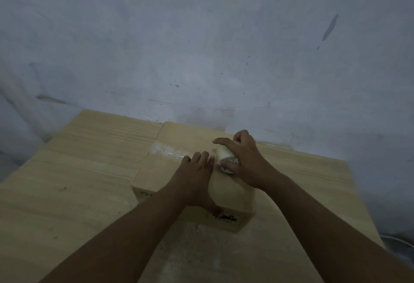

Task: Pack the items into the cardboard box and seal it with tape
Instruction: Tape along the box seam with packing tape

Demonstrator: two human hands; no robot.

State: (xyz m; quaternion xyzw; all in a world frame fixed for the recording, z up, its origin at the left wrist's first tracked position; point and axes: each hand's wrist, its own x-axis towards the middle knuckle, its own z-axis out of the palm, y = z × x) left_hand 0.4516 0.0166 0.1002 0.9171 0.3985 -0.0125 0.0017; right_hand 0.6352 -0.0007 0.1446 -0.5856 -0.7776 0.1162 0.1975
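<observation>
Head view: closed cardboard box [186, 136] on a pale wood-grain worktop [78, 182], its far edge against a grey-blue wall [201, 47].
tape strip [167, 151]: clear, glossy band with whitish wrinkles; starts at the box's left edge and runs right across the top to the left fingertips.
box finish: plain brown, flaps down and flat; small dark print on the near side face, too blurred to read.
left hand [195, 175]: palm down on the box top, fingers [197, 156] straight and close together, holding nothing; tips press the strip's right end, thumb hooks over the box's near edge.
tape roll [225, 154]: cream-coloured, standing on edge on the box top, just beside the left fingertips on their right; marks on its near face are blurred.
right hand [248, 164]: grips the roll from the right, index finger stretched over its far side, thumb across the near face, remaining fingers curled behind.
</observation>
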